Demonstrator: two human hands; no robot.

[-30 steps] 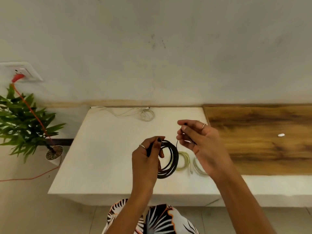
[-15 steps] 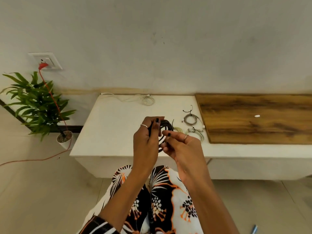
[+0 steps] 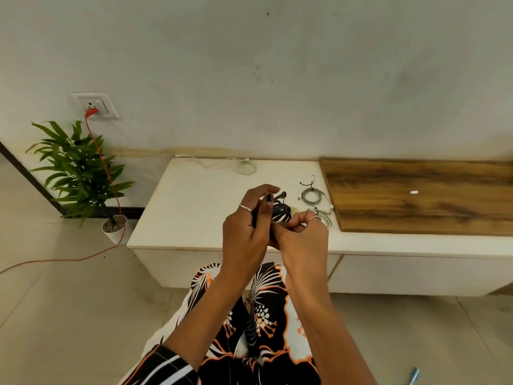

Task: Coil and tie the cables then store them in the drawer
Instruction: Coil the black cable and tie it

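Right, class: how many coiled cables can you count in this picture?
4, perhaps more hidden behind the hands: a black coil held in both hands, two grey coils beside the wooden board, and a white coil near the wall.

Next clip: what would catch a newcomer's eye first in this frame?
Both hands at centre: the left hand grips a black cable coil while the right hand pinches at it. Behind them, tied grey cables lie on the white cabinet. At left, a red cord drops from the wall socket.
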